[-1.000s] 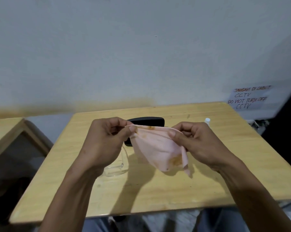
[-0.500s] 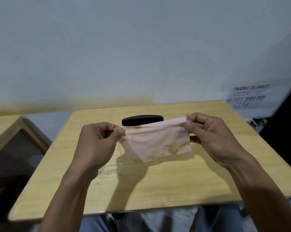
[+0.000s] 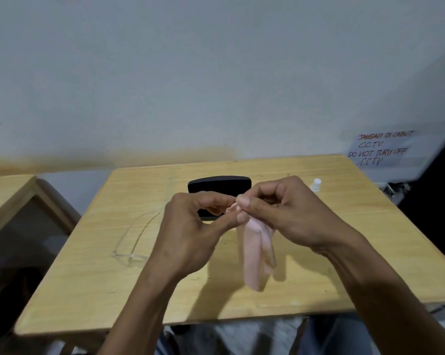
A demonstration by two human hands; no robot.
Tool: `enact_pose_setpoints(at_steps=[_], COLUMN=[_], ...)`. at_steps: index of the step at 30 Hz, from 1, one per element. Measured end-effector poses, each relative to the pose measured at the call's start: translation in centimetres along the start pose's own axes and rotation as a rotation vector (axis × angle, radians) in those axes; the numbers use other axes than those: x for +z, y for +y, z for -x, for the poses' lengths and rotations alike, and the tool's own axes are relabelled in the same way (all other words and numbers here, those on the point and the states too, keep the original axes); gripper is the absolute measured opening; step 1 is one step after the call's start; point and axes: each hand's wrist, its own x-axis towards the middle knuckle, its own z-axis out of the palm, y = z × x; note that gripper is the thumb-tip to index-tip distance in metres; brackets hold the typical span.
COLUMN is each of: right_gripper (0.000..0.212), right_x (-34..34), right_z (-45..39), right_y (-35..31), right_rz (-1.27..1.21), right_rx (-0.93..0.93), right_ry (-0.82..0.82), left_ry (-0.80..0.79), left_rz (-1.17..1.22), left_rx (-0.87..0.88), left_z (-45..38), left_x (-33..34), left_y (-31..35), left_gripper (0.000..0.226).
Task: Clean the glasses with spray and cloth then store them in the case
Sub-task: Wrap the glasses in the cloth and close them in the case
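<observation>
A pink cloth (image 3: 257, 254) hangs folded lengthwise above the middle of the wooden table (image 3: 318, 278). My right hand (image 3: 280, 216) pinches its top edge, and my left hand (image 3: 190, 231) meets it there with its fingertips on the same edge. Clear glasses (image 3: 134, 242) lie on the table to the left of my left hand, untouched. A black glasses case (image 3: 219, 184) lies shut behind my hands, partly hidden by them. Only the white cap of the spray bottle (image 3: 316, 183) shows behind my right hand.
A white wall stands right behind the table. A handwritten paper notice (image 3: 381, 149) hangs at the right. Another wooden table (image 3: 9, 190) stands to the left with a gap between. My knees show below the front edge.
My hands have come together, folding the spread cloth in half so it now hangs down narrow. The glasses have come into plain sight on the left.
</observation>
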Motion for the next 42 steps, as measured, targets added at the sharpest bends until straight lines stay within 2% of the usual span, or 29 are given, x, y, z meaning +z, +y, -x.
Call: enact_pose_setpoints(at_steps=[3, 6, 9, 12, 15, 19, 23, 30, 33, 36, 39, 42], right_gripper=[0.011, 0.021, 0.010, 0.009, 0.020, 0.024, 0.011, 0.004, 0.004, 0.006, 0.009, 0.007], right_x=[-0.4, -1.7, -3.2, -4.7, -5.8, -6.3, -6.3, -5.9, -5.4, -4.5, -3.3, -2.8], right_z=[-0.1, 0.3, 1.2, 1.9, 2.3, 1.8, 0.3, 0.9, 3.2, 6.1, 8.3, 8.9], right_y=[0.0, 0.4, 0.7, 1.0, 1.2, 2.2, 3.4, 3.5, 6.0, 9.7, 12.3, 13.1], right_rz=[0.038, 0.099, 0.199, 0.187, 0.179, 0.147, 0.151, 0.223, 0.298, 0.486, 0.575, 0.620], right_rx=[0.002, 0.042, 0.062, 0.059, 0.017, 0.009, 0.047, -0.142, -0.087, -0.016, 0.062, 0.054], right_ry=[-0.026, -0.091, -0.091, 0.003, 0.100, 0.186, 0.286, 0.484, 0.393, 0.258, 0.167, 0.150], left_ry=[0.059, 0.118, 0.156, 0.165, 0.184, 0.177, 0.185, 0.288, 0.219, 0.075, -0.046, -0.091], left_rz=[0.044, 0.011, 0.022, 0.015, 0.018, -0.088, -0.160, -0.240, -0.448, -0.646, -0.674, -0.659], left_rx=[-0.011, -0.028, -0.055, -0.057, -0.056, -0.079, -0.103, 0.043, 0.138, 0.182, 0.113, 0.054], left_z=[0.0, -0.2, -0.4, -0.6, -0.9, -1.5, -2.9, -2.7, 0.3, 4.0, 6.6, 7.4], left_x=[-0.1, -0.9, -1.8, -2.2, -2.1, -1.6, -0.9, -1.8, -1.3, 0.3, 1.7, 2.3], left_y=[-0.1, -0.6, -0.7, -0.9, -1.1, -2.1, -3.3, -2.5, -4.0, -7.2, -10.2, -12.0], left_gripper=[0.007, 0.003, 0.003, 0.003, 0.005, 0.009, 0.011, 0.005, 0.003, 0.005, 0.003, 0.014])
